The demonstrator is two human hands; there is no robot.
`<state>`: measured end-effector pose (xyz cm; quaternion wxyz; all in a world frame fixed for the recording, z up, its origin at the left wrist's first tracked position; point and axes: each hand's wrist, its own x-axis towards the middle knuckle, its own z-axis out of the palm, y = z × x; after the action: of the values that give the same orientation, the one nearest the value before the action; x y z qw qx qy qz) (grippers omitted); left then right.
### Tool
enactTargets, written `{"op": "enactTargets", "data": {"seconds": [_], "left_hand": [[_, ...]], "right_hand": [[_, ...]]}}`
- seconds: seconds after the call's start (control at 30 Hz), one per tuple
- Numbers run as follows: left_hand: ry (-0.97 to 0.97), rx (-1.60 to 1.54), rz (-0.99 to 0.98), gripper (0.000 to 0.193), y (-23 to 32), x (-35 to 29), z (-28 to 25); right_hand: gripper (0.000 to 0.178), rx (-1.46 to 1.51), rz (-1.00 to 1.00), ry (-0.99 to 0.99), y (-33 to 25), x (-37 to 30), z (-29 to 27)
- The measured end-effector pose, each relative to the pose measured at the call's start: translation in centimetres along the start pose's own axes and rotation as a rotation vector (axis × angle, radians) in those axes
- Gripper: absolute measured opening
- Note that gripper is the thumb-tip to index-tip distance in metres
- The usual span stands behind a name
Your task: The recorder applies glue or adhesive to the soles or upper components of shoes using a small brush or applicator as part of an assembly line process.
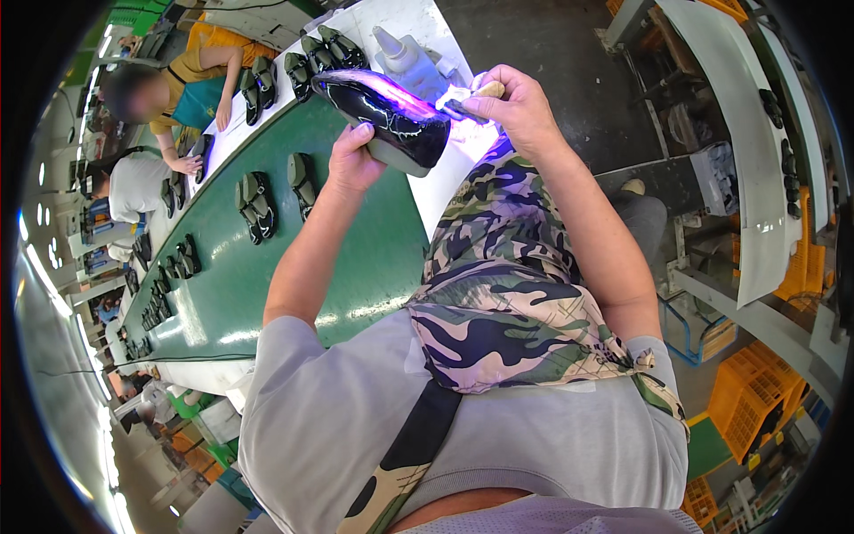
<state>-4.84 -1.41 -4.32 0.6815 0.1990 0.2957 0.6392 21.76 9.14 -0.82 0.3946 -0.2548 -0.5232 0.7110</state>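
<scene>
A glossy black shoe (387, 116) with a grey-green sole is grasped by the left hand (354, 160) and is positioned between both hands. A small tan-handled tool (489, 90) is pinched between the thumb and fingers of the right hand (520, 111), near the shoe's right end; contact cannot be determined. A spouted bottle (406, 64) is located beyond the hands. A pair of shoes (256, 206) is placed left of the left hand, on a green surface (356, 258).

Floor (569, 89): dark, upper right. A long green-topped worktable (374, 254) with a white border extends left. Right: a pale-topped bench (761, 214), orange crates (752, 392) nearby. Strip lights (49, 280) lit, far left.
</scene>
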Motion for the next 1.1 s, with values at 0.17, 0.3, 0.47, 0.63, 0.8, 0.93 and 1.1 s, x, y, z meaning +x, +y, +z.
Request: {"op": "enactTargets", "data": {"seconds": [0.17, 0.3, 0.47, 0.63, 0.8, 0.93, 1.1], "left_hand": [[0.051, 0.162, 0.171, 0.06, -1.6, 1.0, 2.8], [0.06, 0.374, 0.306, 0.059, -2.5, 1.8, 5.4], [0.023, 0.574, 0.467, 0.06, -4.7, 4.1, 9.0], [0.028, 0.749, 0.443, 0.059, -6.6, 5.7, 10.9], [-0.055, 0.896, 0.37, 0.062, -7.5, 6.7, 14.8], [-0.17, 0.863, 0.341, 0.068, -8.3, 8.9, 18.4], [-0.267, 0.811, 0.28, 0.068, -8.0, 11.8, 23.3]], "right_hand": [[0.019, 0.07, 0.049, 0.199, 0.0, -1.0, -1.3], [0.019, 0.026, 0.039, 0.331, 0.2, -1.7, -2.6], [0.02, 0.052, 0.037, 0.541, 0.3, -2.5, -4.3], [0.021, -0.102, 0.083, 0.645, -1.0, -2.7, -5.7], [0.022, -0.022, -0.073, 0.656, -1.8, -2.2, -7.6], [0.018, 0.084, -0.227, 0.768, -4.6, -5.0, -11.3], [0.022, 0.505, -0.16, 0.945, -1.8, -9.7, -18.1]]}}
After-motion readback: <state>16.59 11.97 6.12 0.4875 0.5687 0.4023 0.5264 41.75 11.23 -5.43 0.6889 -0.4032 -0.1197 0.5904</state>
